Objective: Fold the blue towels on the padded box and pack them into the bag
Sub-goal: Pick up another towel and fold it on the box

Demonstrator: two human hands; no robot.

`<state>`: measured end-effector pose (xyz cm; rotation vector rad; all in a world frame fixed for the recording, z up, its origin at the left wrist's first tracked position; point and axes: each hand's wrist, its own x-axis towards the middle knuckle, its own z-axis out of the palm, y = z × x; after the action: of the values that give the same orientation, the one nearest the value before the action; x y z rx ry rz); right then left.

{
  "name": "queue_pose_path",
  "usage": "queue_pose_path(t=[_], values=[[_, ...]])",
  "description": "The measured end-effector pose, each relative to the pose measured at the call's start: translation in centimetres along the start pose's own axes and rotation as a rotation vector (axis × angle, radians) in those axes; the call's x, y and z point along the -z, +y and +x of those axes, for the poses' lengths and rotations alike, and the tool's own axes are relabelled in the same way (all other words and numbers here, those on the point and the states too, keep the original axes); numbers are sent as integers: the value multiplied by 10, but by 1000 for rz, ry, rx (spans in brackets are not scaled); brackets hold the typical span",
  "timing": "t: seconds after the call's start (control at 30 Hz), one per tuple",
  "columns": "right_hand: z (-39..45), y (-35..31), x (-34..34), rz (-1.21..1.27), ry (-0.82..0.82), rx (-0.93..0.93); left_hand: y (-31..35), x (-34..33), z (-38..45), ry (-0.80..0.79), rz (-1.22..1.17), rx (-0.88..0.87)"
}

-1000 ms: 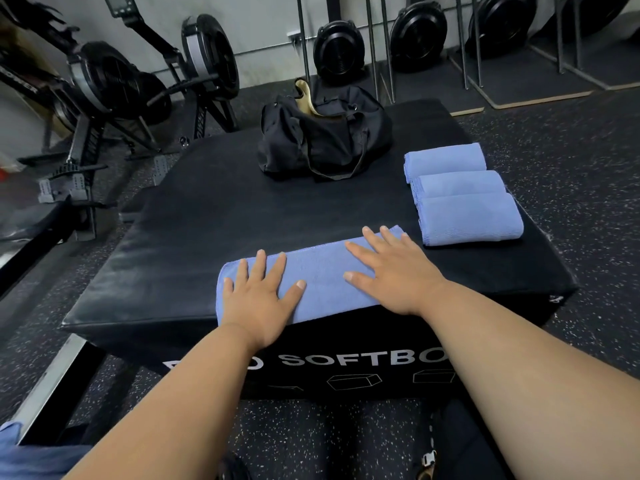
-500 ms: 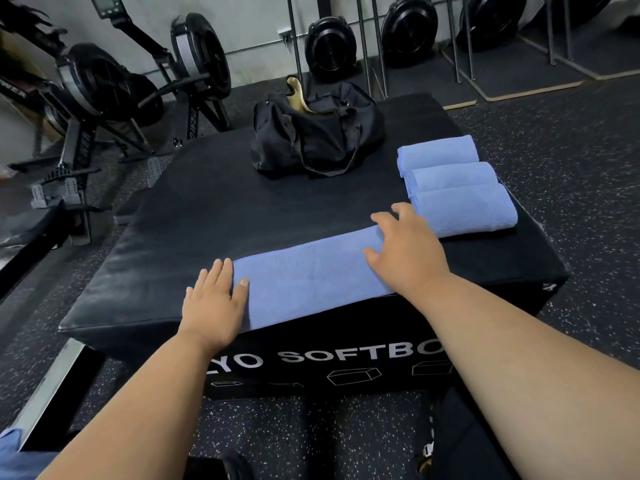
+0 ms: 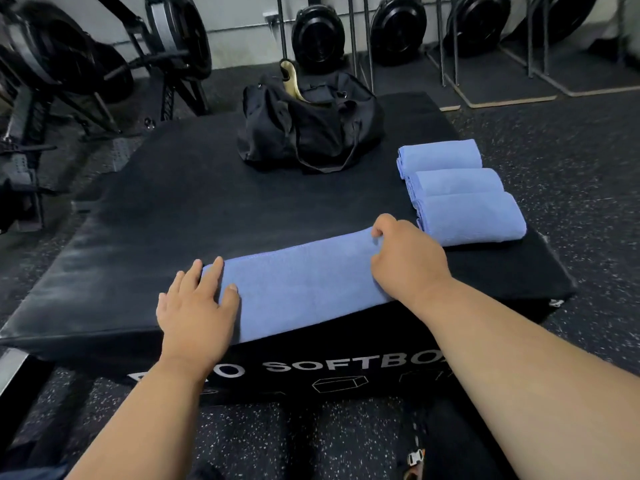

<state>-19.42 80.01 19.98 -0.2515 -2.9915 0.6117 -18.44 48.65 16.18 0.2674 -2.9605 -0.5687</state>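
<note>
Nearest, both forearms reach over the padded box (image 3: 145, 216). The left hand (image 3: 194, 306) lies flat, fingers straight, on the left end of the blue towel (image 3: 298, 285) along the box's front edge. The right hand (image 3: 405, 258) has its grip curled, pinching that towel's right end. Just beyond sit three folded towels (image 3: 460, 192) in a row; farther back, the black bag (image 3: 308, 126) lies open.

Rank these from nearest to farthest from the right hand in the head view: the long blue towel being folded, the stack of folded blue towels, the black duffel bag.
1. Long blue towel: pinched at its end by the right hand.
2. Stack of folded blue towels: just beyond, on the box's right side.
3. Black duffel bag: at the far edge.
</note>
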Motion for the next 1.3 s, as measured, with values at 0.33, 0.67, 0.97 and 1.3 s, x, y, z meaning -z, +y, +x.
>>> queue_pose_path(t=[0.33, 0.67, 0.97, 1.3], values=[[114, -47, -23, -282, 351, 390, -31, 20, 7, -51, -289, -227], [99, -108, -55, 22, 67, 323, -55, 27, 39, -47, -361, -261], [57, -106, -80, -130, -229, 388, -50, 29, 82, -184, -432, -225], [19, -102, -90, 27, -55, 405, -54, 23, 106, -302, -349, -439]])
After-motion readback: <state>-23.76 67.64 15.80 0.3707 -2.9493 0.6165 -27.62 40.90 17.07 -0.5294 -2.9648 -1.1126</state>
